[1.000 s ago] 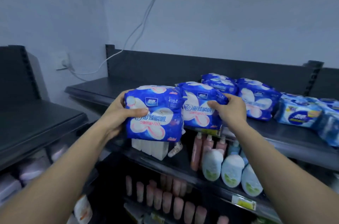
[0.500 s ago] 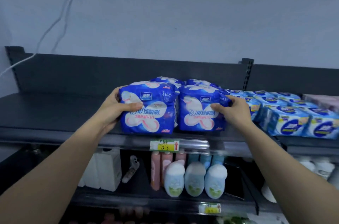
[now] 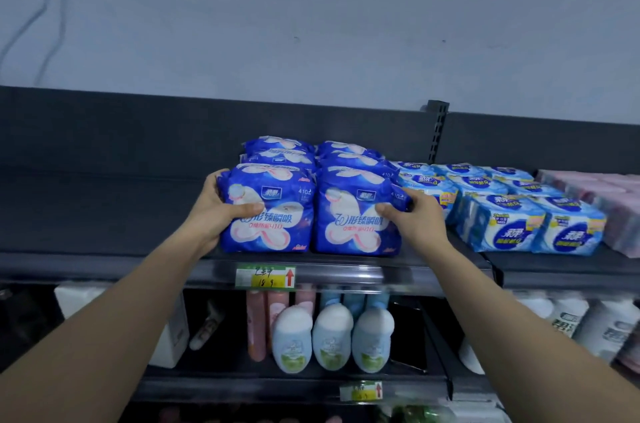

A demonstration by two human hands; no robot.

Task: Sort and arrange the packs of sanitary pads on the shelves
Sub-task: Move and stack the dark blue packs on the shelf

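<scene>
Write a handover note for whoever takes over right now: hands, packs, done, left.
Left hand grips the left front pack by its left side, thumb on the face.
Right hand grips the right front pack by its right side.
Both packs stand side by side at the front of the top shelf, ahead of two rows of dark-blue packs. Light-blue packs sit to the right.
Done: dark-blue packs grouped in two rows.
Left: probably release and square the fronts.

The dark top shelf (image 3: 104,214) carries dark blue packs (image 3: 270,211) in two rows running toward 12 o'clock. Just beside them at 3 o'clock sit light blue packs (image 3: 502,225), then pink packs (image 3: 609,194). The lower shelf (image 3: 242,386) holds bottles (image 3: 330,339), with white containers (image 3: 78,299) at their 9 o'clock.
</scene>
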